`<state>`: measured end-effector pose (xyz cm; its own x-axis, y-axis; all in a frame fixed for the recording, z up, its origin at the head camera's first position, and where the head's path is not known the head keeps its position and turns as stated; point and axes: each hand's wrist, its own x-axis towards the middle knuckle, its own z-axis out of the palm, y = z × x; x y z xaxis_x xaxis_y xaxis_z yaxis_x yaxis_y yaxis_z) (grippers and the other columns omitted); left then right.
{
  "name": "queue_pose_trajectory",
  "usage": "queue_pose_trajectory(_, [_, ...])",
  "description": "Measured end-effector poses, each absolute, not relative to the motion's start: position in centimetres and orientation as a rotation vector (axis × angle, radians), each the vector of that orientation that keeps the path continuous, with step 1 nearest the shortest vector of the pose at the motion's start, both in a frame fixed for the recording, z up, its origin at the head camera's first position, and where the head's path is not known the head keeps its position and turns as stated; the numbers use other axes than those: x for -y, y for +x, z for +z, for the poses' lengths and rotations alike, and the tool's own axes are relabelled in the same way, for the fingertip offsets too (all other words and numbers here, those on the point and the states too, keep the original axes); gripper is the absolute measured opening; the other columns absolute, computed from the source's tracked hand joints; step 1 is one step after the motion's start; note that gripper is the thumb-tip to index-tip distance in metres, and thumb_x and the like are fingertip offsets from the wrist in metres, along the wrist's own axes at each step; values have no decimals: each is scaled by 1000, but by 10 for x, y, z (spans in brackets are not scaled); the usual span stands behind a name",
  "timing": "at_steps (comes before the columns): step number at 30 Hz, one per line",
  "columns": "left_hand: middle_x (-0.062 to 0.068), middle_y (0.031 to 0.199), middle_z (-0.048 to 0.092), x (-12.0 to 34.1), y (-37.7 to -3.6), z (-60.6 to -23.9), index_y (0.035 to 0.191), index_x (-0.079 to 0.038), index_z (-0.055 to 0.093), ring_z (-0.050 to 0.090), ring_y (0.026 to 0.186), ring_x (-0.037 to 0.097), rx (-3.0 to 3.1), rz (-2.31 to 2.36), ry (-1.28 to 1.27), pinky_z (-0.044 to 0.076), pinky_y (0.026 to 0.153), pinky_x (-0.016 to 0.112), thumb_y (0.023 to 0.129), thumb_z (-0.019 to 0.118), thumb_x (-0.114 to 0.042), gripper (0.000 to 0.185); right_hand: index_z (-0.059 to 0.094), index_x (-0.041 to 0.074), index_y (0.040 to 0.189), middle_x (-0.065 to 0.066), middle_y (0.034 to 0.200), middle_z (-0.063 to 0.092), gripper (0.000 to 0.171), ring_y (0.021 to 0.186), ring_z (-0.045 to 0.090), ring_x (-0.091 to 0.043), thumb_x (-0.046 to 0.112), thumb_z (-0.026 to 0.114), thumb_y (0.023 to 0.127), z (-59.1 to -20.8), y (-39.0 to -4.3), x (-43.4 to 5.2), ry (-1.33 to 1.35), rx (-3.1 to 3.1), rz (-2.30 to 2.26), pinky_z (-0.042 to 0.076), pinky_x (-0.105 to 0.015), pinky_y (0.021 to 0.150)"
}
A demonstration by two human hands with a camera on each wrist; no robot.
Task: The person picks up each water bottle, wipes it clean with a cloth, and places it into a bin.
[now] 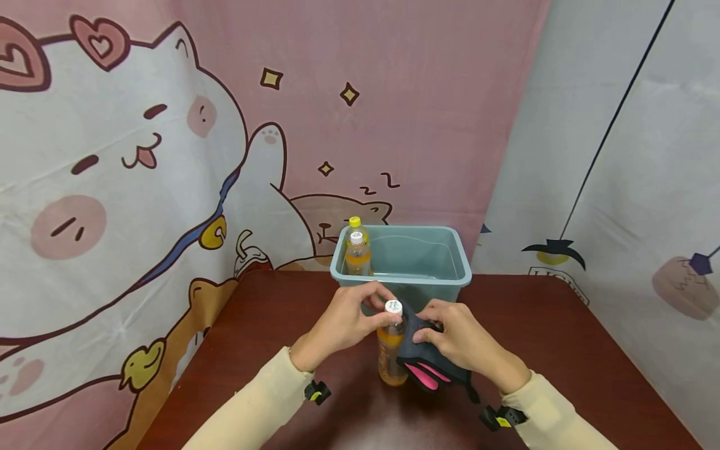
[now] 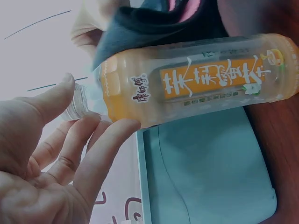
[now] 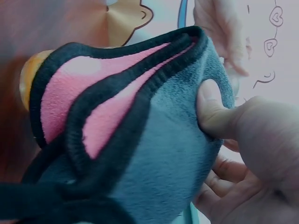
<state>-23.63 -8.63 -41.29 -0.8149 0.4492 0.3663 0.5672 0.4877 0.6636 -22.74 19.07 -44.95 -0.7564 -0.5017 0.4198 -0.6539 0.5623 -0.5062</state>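
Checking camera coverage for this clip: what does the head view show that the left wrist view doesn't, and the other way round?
Only the head view shows two more bottles standing in the bin's left corner, the right hand pressing the cloth against the bottle, the white cap and the brown table. Only the left wrist view shows the orange label with white writing up close. Both show the left hand at the bottle's neck, the orange bottle, the dark cloth and the teal bin.
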Motion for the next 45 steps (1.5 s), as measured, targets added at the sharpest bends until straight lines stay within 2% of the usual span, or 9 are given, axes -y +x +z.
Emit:
queue_pose_trajectory(6, [-6,100,83,86,-237,-415,123,-23,83,71,89,7,2585,-1253,-892,61,71,23,98,98,-31,30,90,10,115,5,104,79,20,80,60,4,24,93,100,-467,-232,-195,972,2695,998,56,-21,69])
queue_pose_trajectory(12, [-6,99,82,86,-237,-414,122,-23,83,71,90,8,2588,-1255,-874,62,72,23,98,98,-31,29,90,8,115,5,99,75,25,80,58,4,26,95,98,-485,-238,-192,1041,2752,952,54,-21,67])
queue_pose_trajectory(18, [-7,100,84,85,-236,-413,122,-23,82,73,93,9,2598,-1266,-869,63,73,24,98,98,-31,29,85,16,94,11,85,65,16,76,51,3,25,98,95,-503,-242,-190,1117,2807,870,46,-20,65])
queue_pose_trajectory(23, [-7,101,85,85,-236,-414,122,-24,82,74,95,8,2602,-1261,-866,63,74,24,98,98,-31,29,71,19,74,18,69,42,35,65,37,5,22,99,95,-514,-245,-189,1150,2863,858,31,-19,59])
queue_pose_trajectory(28, [-6,101,85,85,-237,-414,122,-23,82,75,95,9,2593,-1258,-875,63,74,25,98,98,-30,29,66,18,68,19,67,31,43,62,32,4,21,101,93,-516,-247,-188,1138,2847,882,26,-19,57])
queue_pose_trajectory(35, [-7,102,86,85,-237,-415,122,-24,82,75,95,9,2592,-1265,-870,63,75,25,99,97,-30,29,68,18,68,18,67,35,41,61,35,5,19,99,96,-514,-246,-188,1136,2833,923,30,-18,56])
queue_pose_trajectory(40, [-6,102,86,85,-236,-415,122,-23,82,75,95,9,2589,-1265,-869,63,74,24,99,97,-30,28,87,14,90,13,78,63,15,73,53,5,20,99,95,-508,-242,-189,1109,2783,938,47,-20,63])
queue_pose_trajectory(42, [-5,102,86,85,-236,-415,122,-23,82,75,95,9,2586,-1262,-872,62,74,24,99,97,-29,28,90,13,100,10,88,71,14,80,60,4,22,99,95,-504,-241,-189,1090,2765,945,54,-21,68])
queue_pose_trajectory(45, [-5,102,86,85,-236,-415,122,-23,82,75,95,9,2584,-1256,-874,63,74,24,99,97,-29,28,91,10,108,8,96,76,18,84,65,3,22,97,97,-497,-240,-189,1053,2757,972,58,-22,72])
